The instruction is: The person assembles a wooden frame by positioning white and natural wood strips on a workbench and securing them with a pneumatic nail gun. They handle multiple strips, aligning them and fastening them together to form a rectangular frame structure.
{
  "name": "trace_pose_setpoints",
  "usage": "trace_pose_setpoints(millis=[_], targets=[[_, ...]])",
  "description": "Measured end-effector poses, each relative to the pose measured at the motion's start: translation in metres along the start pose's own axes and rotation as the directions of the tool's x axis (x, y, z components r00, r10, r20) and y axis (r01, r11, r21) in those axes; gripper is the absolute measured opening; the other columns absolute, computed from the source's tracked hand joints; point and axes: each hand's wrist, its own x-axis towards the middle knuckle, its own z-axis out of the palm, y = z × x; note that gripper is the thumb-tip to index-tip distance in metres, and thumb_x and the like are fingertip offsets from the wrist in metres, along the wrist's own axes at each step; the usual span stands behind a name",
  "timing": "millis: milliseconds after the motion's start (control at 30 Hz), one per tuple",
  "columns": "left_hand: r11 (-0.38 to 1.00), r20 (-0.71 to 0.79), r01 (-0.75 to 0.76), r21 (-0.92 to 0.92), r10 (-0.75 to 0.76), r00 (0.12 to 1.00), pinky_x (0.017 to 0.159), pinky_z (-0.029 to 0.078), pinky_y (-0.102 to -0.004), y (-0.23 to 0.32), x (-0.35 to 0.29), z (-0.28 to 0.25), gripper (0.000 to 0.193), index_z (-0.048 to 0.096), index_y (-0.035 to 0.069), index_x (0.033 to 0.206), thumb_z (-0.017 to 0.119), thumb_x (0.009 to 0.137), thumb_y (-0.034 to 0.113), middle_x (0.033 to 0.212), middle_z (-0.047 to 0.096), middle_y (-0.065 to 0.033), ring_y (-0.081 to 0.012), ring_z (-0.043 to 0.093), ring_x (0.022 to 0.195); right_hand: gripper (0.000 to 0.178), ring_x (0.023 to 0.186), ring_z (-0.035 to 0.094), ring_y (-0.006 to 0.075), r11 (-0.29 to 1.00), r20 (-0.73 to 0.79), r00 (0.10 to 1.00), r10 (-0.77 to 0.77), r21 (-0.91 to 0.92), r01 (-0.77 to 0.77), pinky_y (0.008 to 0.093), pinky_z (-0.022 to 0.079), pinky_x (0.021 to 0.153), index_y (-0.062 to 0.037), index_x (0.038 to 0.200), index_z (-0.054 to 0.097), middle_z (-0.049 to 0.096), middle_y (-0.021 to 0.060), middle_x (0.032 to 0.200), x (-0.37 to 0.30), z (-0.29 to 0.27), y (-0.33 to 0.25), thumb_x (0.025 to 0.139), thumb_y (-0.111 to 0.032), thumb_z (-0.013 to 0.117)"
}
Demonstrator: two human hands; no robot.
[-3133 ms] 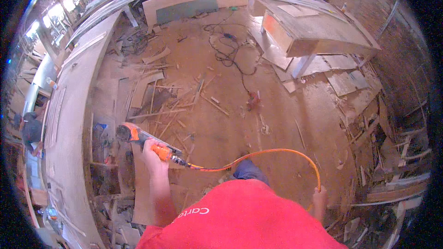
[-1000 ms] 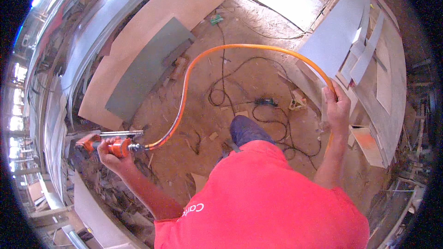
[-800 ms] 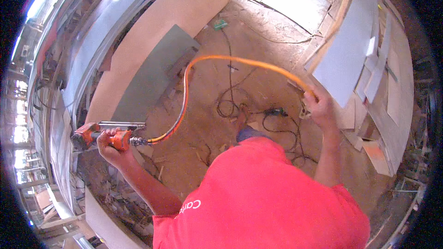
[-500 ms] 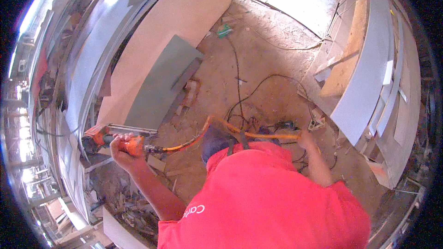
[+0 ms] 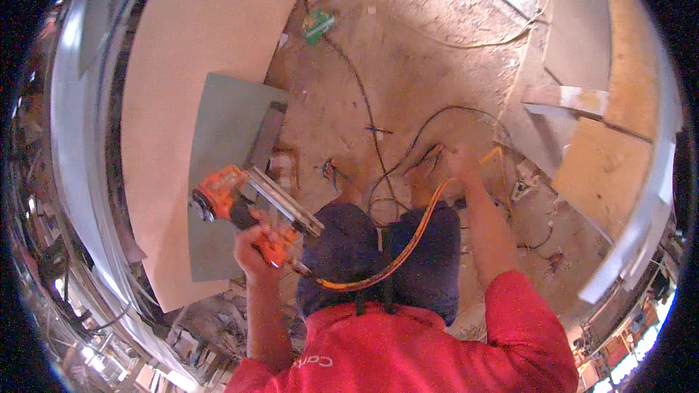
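Observation:
My left hand is wrapped round the handle of an orange and black nail gun with a long metal magazine. The gun is held in the air at the left of my legs, over a grey-green board. From the handle's end an orange air hose curves up across my lap. My right hand is closed round this hose, out in front of my right knee. Its fingers are small and slightly blurred. Beyond the hand the hose bends and drops to the right.
A large tan sheet lies at the left under the grey-green board. Dark cable loops across the dirt floor from a green item. Yellowish boards and pale strips stand at the right. My feet in sandals are ahead.
The nail gun in my left hand has swung right, closer to my legs. My right hand has moved farther forward with the hose, which now sags over my lap. The view has shifted.

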Motion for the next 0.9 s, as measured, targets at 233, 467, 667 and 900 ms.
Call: trace_pose_setpoints(millis=[233, 467, 667, 900], targets=[[0.900, -0.354, 0.260, 0.350, -0.129, 0.926, 0.062, 0.051, -0.0389, -0.039, 0.052, 0.006, 0.036, 0.056, 0.006, 0.114, 0.064, 0.079, 0.011, 0.084, 0.057, -0.0073, -0.0215, 0.056, 0.069, 0.031, 0.112, 0.068, 0.0379, 0.986, 0.499, 0.859, 0.112, 0.051, -0.158, 0.0514, 0.055, 0.092, -0.0130, 0.120, 0.070, 0.072, 0.0158, 0.119, 0.151, 0.278, -0.067, 0.090, -0.018, 0.062], [0.864, -0.462, 0.341, 0.369, -0.148, 0.874, 0.067, 0.052, -0.0387, -0.042, 0.072, -0.028, 0.032, 0.060, 0.006, 0.114, 0.065, 0.085, 0.020, 0.093, 0.061, -0.0086, -0.0228, 0.060, 0.076, 0.035, 0.118, 0.066, 0.0377, 0.994, 0.332, 0.937, -0.108, 0.036, 0.102, 0.0544, 0.054, 0.095, -0.0100, 0.126, 0.066, 0.067, 0.0188, 0.129, 0.170, 0.349, -0.077, 0.091, -0.015, 0.060], [0.826, -0.256, 0.400, 0.398, -0.319, 0.913, 0.071, 0.054, -0.0385, -0.041, 0.089, -0.013, 0.032, 0.064, 0.006, 0.113, 0.065, 0.090, 0.029, 0.100, 0.065, -0.0097, -0.0239, 0.062, 0.082, 0.033, 0.109, 0.068, 0.0408, 0.930, 0.532, 0.809, 0.249, 0.103, -0.353, 0.0541, 0.053, 0.091, -0.0057, 0.115, 0.070, 0.071, 0.0210, 0.116, 0.095, 0.242, -0.058, 0.092, -0.028, 0.062], [0.822, 0.142, 0.399, 0.406, -0.488, 0.861, 0.076, 0.055, -0.0382, -0.012, 0.056, 0.017, 0.036, 0.068, 0.006, 0.113, 0.066, 0.096, 0.038, 0.109, 0.070, -0.0110, -0.0251, 0.066, 0.089, 0.036, 0.089, 0.072, 0.0294, 0.510, 0.148, 0.772, 0.618, 0.672, -0.537, 0.0424, 0.056, 0.080, -0.0026, 0.109, 0.070, 0.074, 0.0164, 0.099, 0.003, -0.068, -0.064, 0.094, -0.035, 0.069]])
